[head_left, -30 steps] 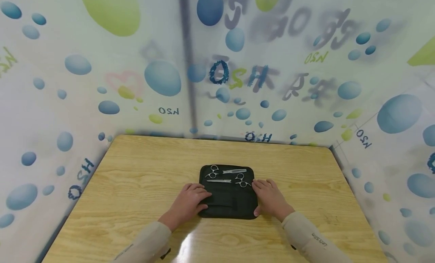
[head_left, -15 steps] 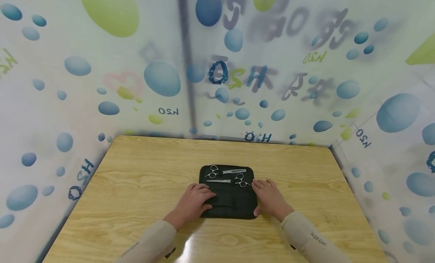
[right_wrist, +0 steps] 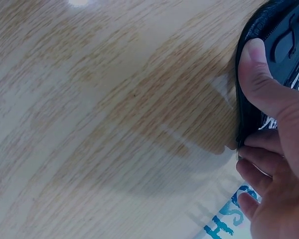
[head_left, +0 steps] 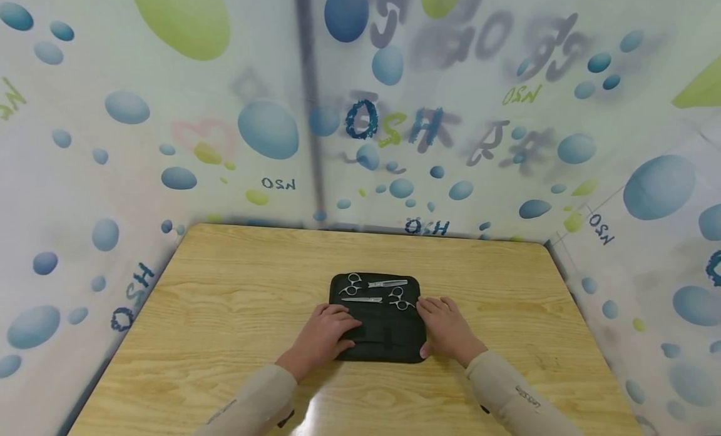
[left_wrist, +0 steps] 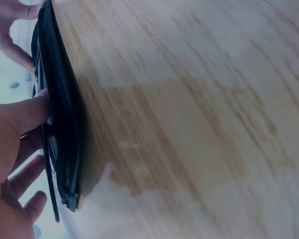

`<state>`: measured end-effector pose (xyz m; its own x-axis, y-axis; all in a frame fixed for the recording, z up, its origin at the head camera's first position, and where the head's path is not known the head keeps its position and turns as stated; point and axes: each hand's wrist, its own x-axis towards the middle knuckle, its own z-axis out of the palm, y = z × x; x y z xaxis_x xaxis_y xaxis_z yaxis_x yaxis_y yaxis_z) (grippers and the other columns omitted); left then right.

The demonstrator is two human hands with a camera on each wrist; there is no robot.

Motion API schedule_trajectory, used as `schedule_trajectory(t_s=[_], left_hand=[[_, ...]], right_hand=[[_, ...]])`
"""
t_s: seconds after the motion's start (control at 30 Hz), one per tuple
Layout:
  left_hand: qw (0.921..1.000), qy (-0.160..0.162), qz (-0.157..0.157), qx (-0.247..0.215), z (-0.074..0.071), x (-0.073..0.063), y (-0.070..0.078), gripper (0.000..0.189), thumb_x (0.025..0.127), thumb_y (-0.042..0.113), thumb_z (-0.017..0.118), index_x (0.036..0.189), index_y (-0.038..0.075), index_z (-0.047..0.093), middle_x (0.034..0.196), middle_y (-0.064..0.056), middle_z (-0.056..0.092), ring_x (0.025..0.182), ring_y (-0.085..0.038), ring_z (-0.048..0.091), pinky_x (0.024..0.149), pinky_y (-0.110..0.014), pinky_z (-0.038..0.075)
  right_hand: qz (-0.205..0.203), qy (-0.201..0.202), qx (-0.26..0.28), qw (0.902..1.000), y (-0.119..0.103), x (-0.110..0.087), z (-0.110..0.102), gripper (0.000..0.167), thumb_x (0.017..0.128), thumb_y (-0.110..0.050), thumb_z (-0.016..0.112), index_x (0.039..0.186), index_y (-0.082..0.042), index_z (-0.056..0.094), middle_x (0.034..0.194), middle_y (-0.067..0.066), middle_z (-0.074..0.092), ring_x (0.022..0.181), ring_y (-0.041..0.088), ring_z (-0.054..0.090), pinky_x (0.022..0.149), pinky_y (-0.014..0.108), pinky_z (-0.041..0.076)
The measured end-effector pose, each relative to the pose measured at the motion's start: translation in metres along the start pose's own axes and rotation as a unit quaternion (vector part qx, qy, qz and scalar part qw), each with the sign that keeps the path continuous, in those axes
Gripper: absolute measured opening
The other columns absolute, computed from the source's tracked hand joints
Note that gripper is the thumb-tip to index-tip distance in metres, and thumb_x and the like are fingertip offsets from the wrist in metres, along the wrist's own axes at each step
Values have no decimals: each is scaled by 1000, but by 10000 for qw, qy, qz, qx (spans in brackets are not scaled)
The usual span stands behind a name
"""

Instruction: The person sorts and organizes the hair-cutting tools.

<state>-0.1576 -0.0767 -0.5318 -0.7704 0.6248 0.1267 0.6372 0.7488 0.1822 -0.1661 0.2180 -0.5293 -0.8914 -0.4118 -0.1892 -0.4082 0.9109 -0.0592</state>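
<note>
On the table lies an opened black zip case (head_left: 378, 328) holding two pairs of silver haircutting scissors. The upper scissors (head_left: 388, 284) have toothed thinning blades; the lower scissors (head_left: 363, 300) point left. My left hand (head_left: 323, 334) reaches over the case's left side, its fingers loosely spread. In the left wrist view the left thumb (left_wrist: 27, 113) touches the case's edge. My right hand (head_left: 450, 328) holds the right edge. The right wrist view has the right thumb (right_wrist: 261, 82) on the rim and fingertips against the side. What lies under the left palm is hidden.
The wooden table (head_left: 253, 267) has its far edge along a wall (head_left: 270, 67) printed with blue and green drops and letters. Walls also rise on the left and right. Light glares off the table's front between the arms.
My left hand has slid a little to the right over the case. The right hand, the case and both scissors have stayed in place.
</note>
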Motion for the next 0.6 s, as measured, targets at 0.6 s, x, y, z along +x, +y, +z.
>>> schedule_trajectory(t_s=[0.6], left_hand=[[9989, -112, -440, -116, -7, -15, -20, 47, 82, 43, 75, 121, 19, 68, 121, 0, 68, 126, -24, 55, 106, -48, 40]], right_hand=[[59, -133, 2, 9999, -3, 0, -4, 99, 62, -50, 87, 140, 1, 50, 150, 13, 46, 139, 29, 42, 117, 50, 26]])
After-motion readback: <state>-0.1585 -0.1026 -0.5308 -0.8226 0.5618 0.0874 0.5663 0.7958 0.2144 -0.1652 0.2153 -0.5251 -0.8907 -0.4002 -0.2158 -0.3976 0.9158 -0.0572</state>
